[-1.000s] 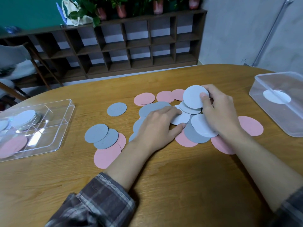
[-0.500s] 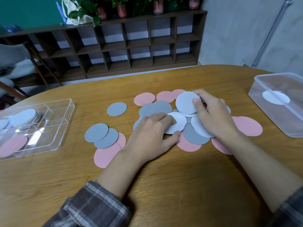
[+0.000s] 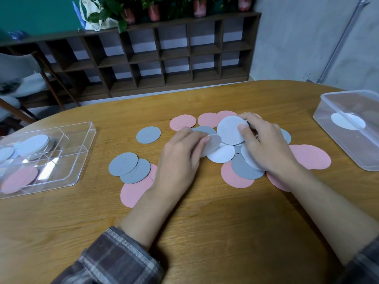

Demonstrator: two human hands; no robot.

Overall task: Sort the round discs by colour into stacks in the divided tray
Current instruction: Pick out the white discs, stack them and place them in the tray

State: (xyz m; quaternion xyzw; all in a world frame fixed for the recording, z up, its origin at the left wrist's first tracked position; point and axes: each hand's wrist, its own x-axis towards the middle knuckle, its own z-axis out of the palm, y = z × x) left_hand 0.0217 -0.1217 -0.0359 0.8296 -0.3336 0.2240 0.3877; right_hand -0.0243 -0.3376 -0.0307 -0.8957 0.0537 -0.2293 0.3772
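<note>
Left hand (image 3: 180,158) pinched a small white disc (image 3: 213,143); right hand (image 3: 266,148) gripped a larger white disc (image 3: 228,130), loose discs (image 3: 246,171) around both. Looked like the white-gathering step; next they'd need carrying to the divided tray (image 3: 87,154), well left of the left hand

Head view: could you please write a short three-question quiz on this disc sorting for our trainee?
1. True or false: the divided tray already holds a pink disc.
2. The right hand pinches a disc of which colour? A pink, B white, C dark grey.
3. Fill in: the lone disc, touching no other, is ___.
Key: 1 true; 2 B; 3 grey.
</note>
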